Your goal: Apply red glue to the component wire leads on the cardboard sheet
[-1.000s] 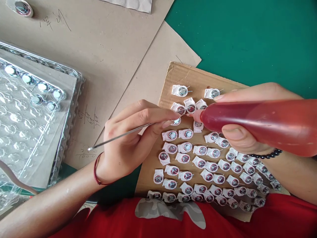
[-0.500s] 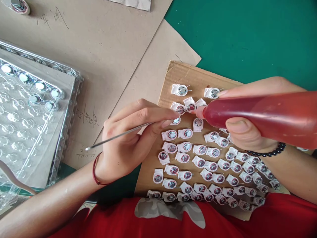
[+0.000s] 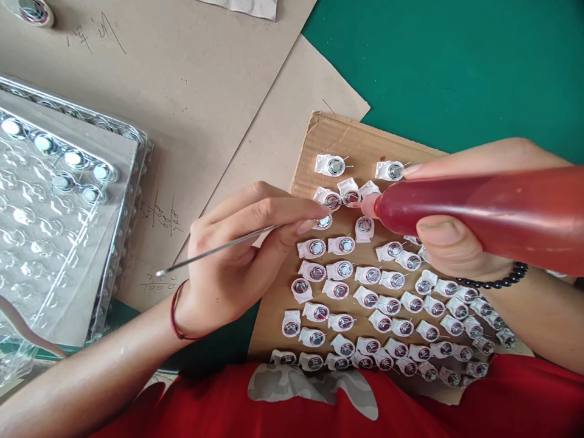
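Observation:
My left hand point(image 3: 237, 255) pinches a thin metal pin point(image 3: 214, 250), its tip near the small parts at the upper left of the corrugated cardboard piece point(image 3: 328, 137). My right hand point(image 3: 456, 243) grips a red glue bottle point(image 3: 483, 213) lying almost level, its pale nozzle point(image 3: 368, 205) touching one of the small white round parts point(image 3: 351, 194). Several of these white parts with metal centres point(image 3: 378, 301) lie in rows over the cardboard.
A clear plastic blister tray point(image 3: 59, 231) with a few round parts in its top pockets sits at the left. Brown paper sheets point(image 3: 191, 79) cover the green table point(image 3: 456, 67). One loose part point(image 3: 34, 11) lies at the top left corner.
The bottle rose slightly and its nozzle shifted up and left onto a part in the upper cluster. My left hand and the pin barely moved.

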{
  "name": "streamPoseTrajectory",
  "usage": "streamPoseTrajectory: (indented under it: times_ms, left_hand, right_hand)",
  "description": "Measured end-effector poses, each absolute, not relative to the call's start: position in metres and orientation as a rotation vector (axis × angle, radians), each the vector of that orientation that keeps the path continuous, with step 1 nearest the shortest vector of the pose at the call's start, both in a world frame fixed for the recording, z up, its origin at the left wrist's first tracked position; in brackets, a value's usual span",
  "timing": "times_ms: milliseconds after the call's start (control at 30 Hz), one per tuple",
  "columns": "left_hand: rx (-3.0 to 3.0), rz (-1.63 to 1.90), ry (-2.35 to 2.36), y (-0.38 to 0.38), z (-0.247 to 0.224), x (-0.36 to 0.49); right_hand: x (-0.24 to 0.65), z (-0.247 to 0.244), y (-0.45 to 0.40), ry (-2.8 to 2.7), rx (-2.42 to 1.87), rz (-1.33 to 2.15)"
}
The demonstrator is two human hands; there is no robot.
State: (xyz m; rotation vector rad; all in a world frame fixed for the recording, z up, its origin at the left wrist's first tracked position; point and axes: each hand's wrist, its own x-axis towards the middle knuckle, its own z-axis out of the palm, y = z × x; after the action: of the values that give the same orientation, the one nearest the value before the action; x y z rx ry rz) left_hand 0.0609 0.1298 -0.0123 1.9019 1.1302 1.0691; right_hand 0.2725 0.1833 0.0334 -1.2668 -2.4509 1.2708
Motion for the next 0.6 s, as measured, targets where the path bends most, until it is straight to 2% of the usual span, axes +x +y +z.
streamPoseTrajectory:
  times_ms: [467,600]
  left_hand:
    - [1.909,1.072,1.119,0.130,-0.013,0.060]
    - [1.903,1.066,1.128,0.130,-0.013,0.061]
  right_hand:
    - [0.272,0.031,0.179,-2.401,-1.288,1.116]
    - [0.269,0.026,0.171,-2.201,-1.534,1.136]
